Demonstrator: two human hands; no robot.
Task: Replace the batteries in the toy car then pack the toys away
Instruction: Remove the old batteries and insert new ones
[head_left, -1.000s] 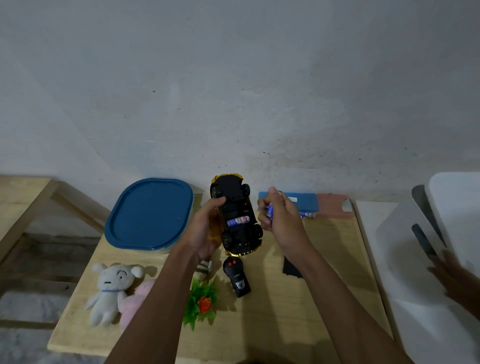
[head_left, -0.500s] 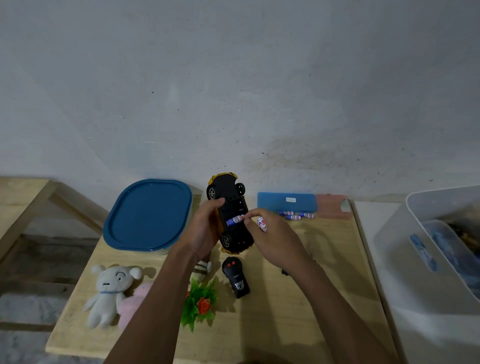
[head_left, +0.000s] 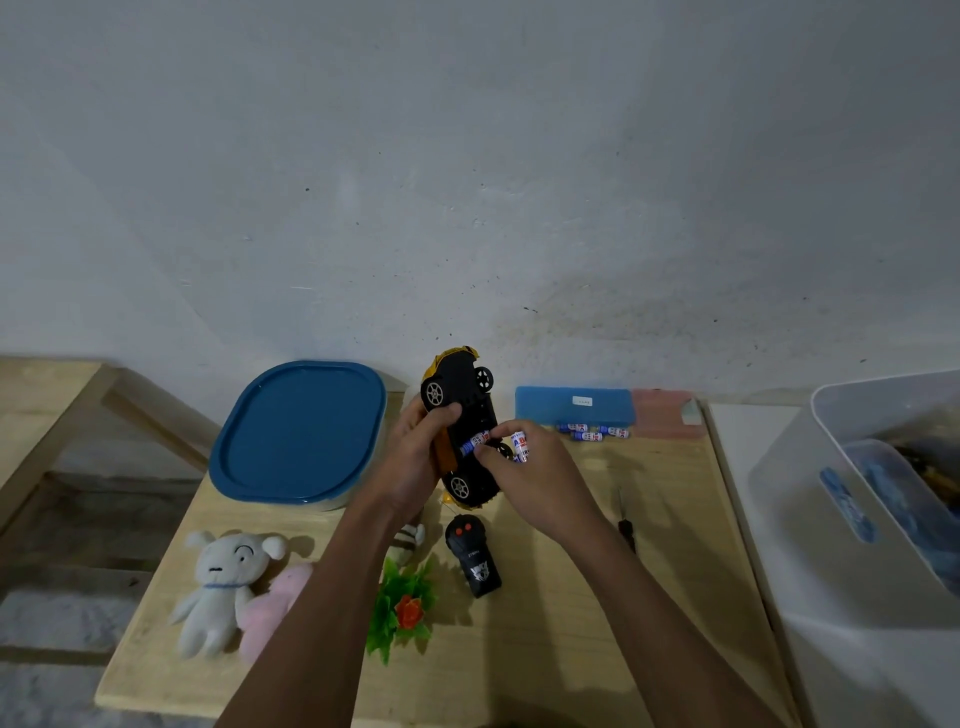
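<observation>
Left hand (head_left: 410, 457) has the car (head_left: 462, 410) gripped belly-up, wheels showing, lifted off the table (head_left: 493, 665). The thumb lies across the underside and the fingers curl round behind. Right hand (head_left: 530, 478) is hard up against it, thumb and forefinger tips on a battery (head_left: 474, 442) lying in the open bay. A spare battery (head_left: 520, 446) is tucked in that same hand's curled fingers, poking up past the knuckles.

Just beyond the right hand, loose batteries (head_left: 592, 432) lie in front of a blue case (head_left: 574, 408). Beside the right wrist, on its outer side, lies a screwdriver (head_left: 626, 525). Further right stands a white bin (head_left: 883, 387). Below the two hands, between the wrists, sits the remote (head_left: 472, 556), with a plastic plant (head_left: 402, 608) by the left forearm. Out past the left hand is a blue-lidded tub (head_left: 298, 431). Nearer me on that side, a white plush (head_left: 218, 587) and a pink plush (head_left: 275, 597) lie touching.
</observation>
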